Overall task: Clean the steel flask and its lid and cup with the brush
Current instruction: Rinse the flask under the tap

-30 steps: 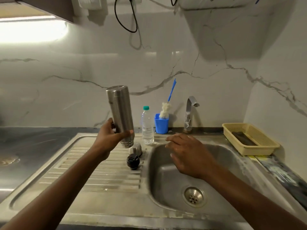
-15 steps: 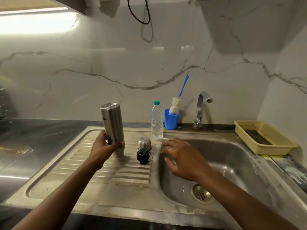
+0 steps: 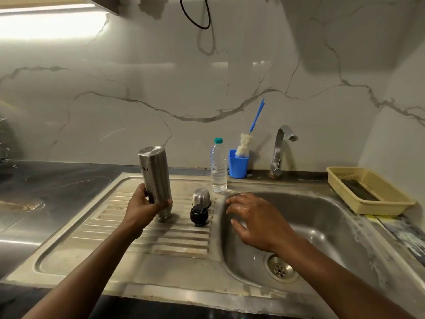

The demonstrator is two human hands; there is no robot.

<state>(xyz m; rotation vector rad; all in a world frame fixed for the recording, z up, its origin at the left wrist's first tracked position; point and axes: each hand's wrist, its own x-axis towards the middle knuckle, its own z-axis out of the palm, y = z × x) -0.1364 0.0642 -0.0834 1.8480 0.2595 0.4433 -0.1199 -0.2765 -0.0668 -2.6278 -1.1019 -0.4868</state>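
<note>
The steel flask [image 3: 155, 176] stands upside down, mouth on the ribbed drainboard [image 3: 147, 236], and my left hand [image 3: 143, 209] grips its lower part. Just right of it sit the black lid [image 3: 199, 214] and, behind that, the steel cup [image 3: 201, 197], turned mouth down. My right hand [image 3: 255, 223] hovers wet over the left rim of the sink basin [image 3: 322, 229], fingers spread and holding nothing. The brush [image 3: 247, 140], white head and blue handle, leans in a blue holder [image 3: 238, 164] by the wall.
A clear water bottle [image 3: 218, 165] with a green cap stands behind the cup. The tap [image 3: 281, 149] rises behind the basin, its drain [image 3: 280, 269] near the front. A yellow basket [image 3: 370, 192] sits on the right counter.
My left hand has lowered the inverted flask from mid-air down onto the drainboard, left of the lid and cup. My right hand has stayed over the basin's left rim.
</note>
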